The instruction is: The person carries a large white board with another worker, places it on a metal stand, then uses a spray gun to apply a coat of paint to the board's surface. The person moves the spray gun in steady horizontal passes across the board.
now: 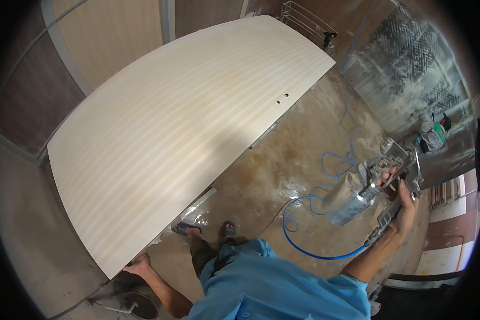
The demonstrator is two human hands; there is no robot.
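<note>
A large pale wooden door panel (176, 122) lies flat and fills the middle of the view, with two small holes near its right edge. My left hand (140, 264) grips its near corner at the lower left. My right hand (402, 205) holds a metal spray gun (381, 178) with a silvery cup, raised to the right and well away from the panel. A blue air hose (298, 240) runs from the gun down across the floor.
The concrete floor (282, 160) is stained and wet-looking. Brown and tan panels (32, 90) stand along the left and back. A wire rack (309, 21) sits at the far end. A paint-spattered wall (405, 58) and a container (431, 134) are on the right.
</note>
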